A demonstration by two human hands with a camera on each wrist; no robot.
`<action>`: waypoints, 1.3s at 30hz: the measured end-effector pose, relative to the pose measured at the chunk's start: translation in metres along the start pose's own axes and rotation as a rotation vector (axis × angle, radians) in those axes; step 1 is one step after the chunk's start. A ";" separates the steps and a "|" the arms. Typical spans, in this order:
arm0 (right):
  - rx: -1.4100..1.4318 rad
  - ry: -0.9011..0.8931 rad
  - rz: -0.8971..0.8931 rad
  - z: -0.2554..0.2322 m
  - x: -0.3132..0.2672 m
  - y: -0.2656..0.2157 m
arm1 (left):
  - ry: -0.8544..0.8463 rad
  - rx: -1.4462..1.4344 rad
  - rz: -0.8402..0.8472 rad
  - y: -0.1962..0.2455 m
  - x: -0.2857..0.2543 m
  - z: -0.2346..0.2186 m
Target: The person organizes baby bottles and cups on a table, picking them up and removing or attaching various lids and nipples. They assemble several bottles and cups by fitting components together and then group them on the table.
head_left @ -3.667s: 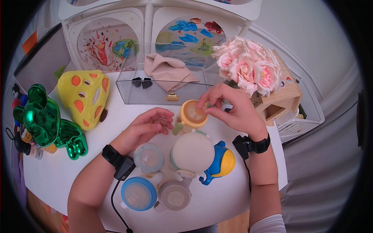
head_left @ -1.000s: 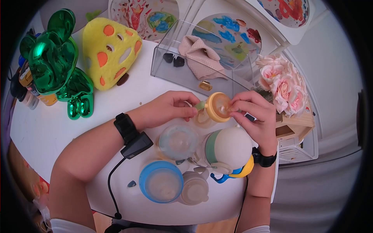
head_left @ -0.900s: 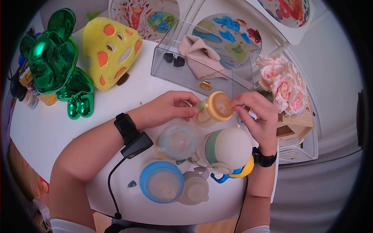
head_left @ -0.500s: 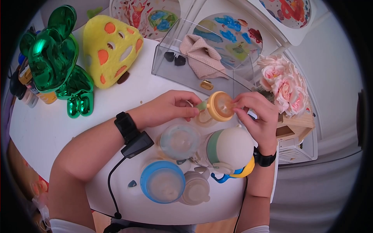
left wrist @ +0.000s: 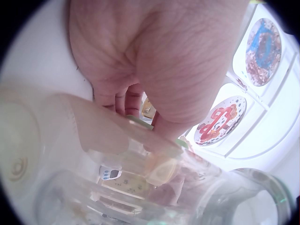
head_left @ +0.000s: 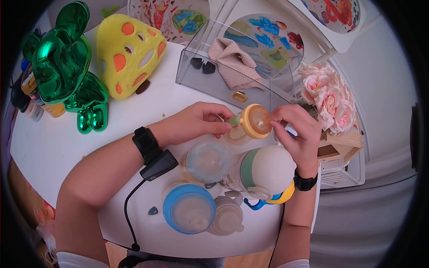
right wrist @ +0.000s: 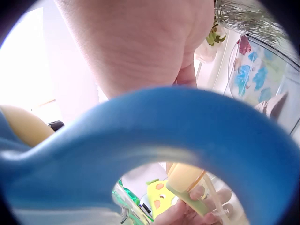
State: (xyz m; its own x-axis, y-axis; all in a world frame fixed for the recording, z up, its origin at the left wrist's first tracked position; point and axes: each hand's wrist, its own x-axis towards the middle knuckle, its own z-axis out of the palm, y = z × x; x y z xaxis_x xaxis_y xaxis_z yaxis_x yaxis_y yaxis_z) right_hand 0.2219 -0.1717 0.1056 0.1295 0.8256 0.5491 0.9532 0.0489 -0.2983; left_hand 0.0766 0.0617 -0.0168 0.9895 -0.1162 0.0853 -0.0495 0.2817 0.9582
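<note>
A clear bottle with a yellow-orange collar (head_left: pixel 256 121) stands tilted at the table's back, below the clear box. My left hand (head_left: pixel 196 121) pinches its green handle tip (head_left: pixel 233 120) between thumb and fingers. At the collar's other side, my right hand (head_left: pixel 298 129) pinches the edge or top of the orange-tinted nipple; the exact contact is hard to see. In the right wrist view the yellow collar (right wrist: pixel 185 177) and green handle (right wrist: pixel 187 199) show through a blue loop (right wrist: pixel 154 122). Clear plastic partly covers my left hand (left wrist: pixel 150 61) in the left wrist view.
Nearer stand a clear-topped bottle (head_left: pixel 208 161), a white-domed cup (head_left: pixel 272 169), a blue-rimmed bottle (head_left: pixel 188 209), a grey cup (head_left: pixel 227 216) and a blue-yellow object (head_left: pixel 286 195). Behind are a clear box (head_left: pixel 192 73), yellow plush (head_left: pixel 129 56), green figure (head_left: pixel 60 62) and roses (head_left: pixel 330 100).
The head view has turned and shifted. My left hand, earlier beside the bottle, now holds its green handle tip; my right fingers have moved slightly at the nipple.
</note>
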 end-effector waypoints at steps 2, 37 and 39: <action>0.003 0.009 0.008 0.000 0.000 0.000 | 0.000 -0.003 0.001 0.000 0.000 0.000; 0.009 0.001 0.007 0.004 0.002 -0.002 | -0.012 -0.009 0.013 0.002 0.000 0.002; 0.017 0.004 0.013 0.004 0.001 -0.002 | -0.004 -0.006 -0.001 0.002 -0.001 0.002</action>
State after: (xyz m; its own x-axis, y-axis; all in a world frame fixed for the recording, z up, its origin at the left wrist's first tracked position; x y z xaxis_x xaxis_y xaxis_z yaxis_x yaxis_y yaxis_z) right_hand 0.2188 -0.1684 0.1040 0.1427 0.8241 0.5481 0.9468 0.0478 -0.3184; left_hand 0.0752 0.0602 -0.0143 0.9891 -0.1201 0.0850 -0.0473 0.2872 0.9567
